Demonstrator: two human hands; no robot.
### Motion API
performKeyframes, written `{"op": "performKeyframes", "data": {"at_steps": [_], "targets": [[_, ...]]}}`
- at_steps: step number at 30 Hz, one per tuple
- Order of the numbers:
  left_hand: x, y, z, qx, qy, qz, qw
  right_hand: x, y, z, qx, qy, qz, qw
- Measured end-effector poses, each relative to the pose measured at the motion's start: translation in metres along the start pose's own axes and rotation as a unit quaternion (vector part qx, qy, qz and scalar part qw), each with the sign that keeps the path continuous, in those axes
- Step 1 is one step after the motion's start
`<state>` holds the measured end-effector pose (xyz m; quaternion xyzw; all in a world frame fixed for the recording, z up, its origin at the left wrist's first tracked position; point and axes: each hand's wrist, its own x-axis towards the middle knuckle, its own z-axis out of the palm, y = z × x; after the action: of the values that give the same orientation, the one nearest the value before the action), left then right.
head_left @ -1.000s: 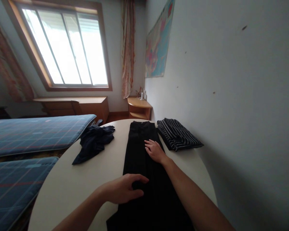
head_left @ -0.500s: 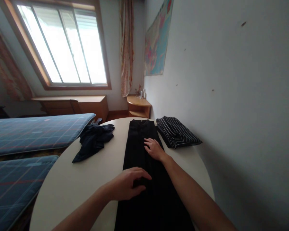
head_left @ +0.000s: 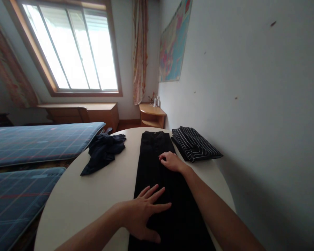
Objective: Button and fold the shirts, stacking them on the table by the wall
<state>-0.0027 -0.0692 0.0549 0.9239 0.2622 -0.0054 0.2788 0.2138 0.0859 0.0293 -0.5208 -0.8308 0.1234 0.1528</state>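
Black trousers [head_left: 153,150] lie lengthwise on a round white table [head_left: 94,205], waist end at the far edge. My left hand [head_left: 148,211] is spread over their lower left part, fingers apart, holding nothing. Farther up, my right hand [head_left: 170,161] rests on the trousers with its fingers curled and thumb and forefinger together, seeming to pinch the black fabric. A folded black-and-white striped garment [head_left: 196,143] lies to the right of the waist end. On the left side of the table is a crumpled dark navy cloth [head_left: 104,150].
Two blue plaid mattresses [head_left: 42,144] stand left of the table. A white wall [head_left: 264,132] runs close along the right. Beyond the table are a wooden desk [head_left: 102,111], a corner shelf [head_left: 153,111] and a window [head_left: 75,52].
My left hand has spread its fingers and shifted slightly nearer to me. My right hand, flat before, has curled its fingers against the trousers. The view has turned slightly left.
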Motion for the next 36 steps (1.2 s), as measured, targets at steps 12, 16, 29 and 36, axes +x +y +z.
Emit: {"op": "performKeyframes", "data": {"at_steps": [12,16,29,36], "targets": [[0.026,-0.068,0.005,0.129,0.284,-0.125,0.942,0.076,-0.01,0.005,0.004,0.036,0.072,0.997],[0.029,-0.08,0.011,0.118,0.256,-0.167,0.945,0.114,-0.013,0.014,0.002,0.026,0.097,0.995],[0.026,-0.073,0.005,0.064,0.208,-0.185,0.958,0.166,-0.01,0.033,-0.025,0.071,0.136,0.988],[0.027,-0.072,0.005,0.055,0.21,-0.184,0.959,0.167,-0.031,0.043,-0.099,0.104,0.049,0.988]]}}
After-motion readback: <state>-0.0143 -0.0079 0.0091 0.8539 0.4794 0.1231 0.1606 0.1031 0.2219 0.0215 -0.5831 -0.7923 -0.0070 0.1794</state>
